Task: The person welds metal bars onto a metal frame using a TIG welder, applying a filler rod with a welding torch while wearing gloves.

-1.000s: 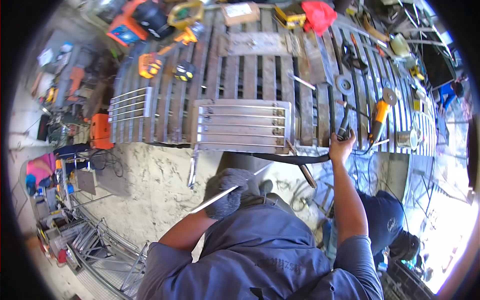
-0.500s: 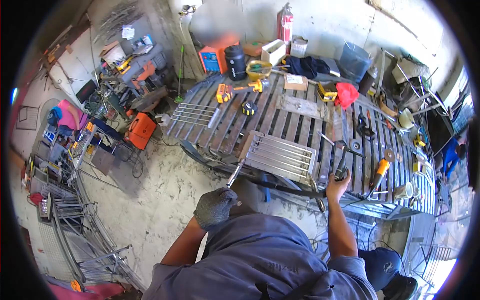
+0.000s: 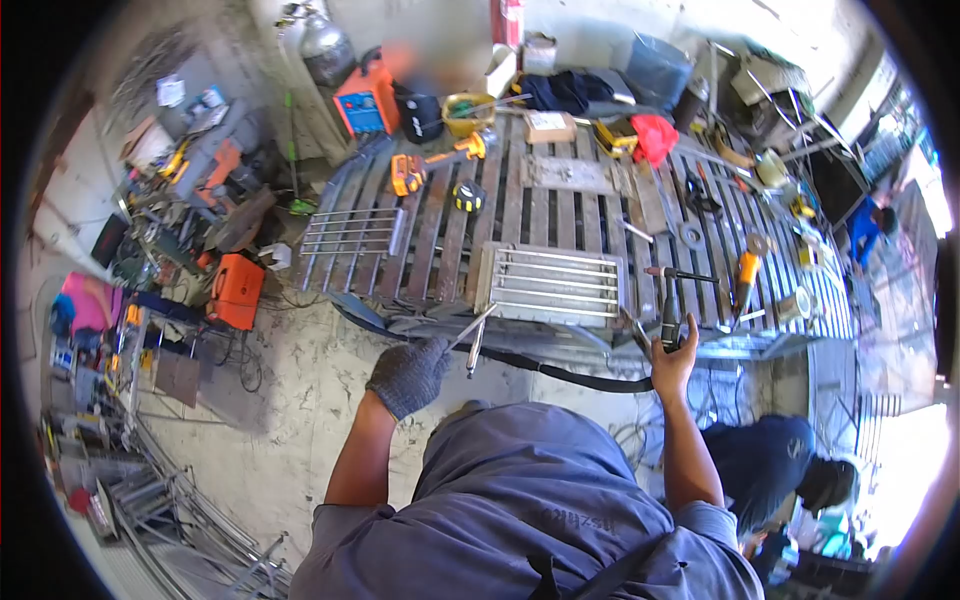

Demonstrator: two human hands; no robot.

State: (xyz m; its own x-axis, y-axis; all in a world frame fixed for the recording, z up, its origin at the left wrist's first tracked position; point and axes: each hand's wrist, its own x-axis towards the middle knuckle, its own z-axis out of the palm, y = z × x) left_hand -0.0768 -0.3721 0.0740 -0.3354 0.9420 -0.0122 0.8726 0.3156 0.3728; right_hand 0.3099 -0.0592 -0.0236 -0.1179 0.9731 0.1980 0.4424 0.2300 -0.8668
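Torch (image 3: pixel 669 312) black, nozzle (image 3: pixel 655 271) reddish-brown, held in right hand (image 3: pixel 674 362).

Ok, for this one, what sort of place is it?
Most likely a metalworking or welding shop: a slatted workbench bears an angle grinder and a framed metal grille, and the right hand holds what looks like a welding torch.
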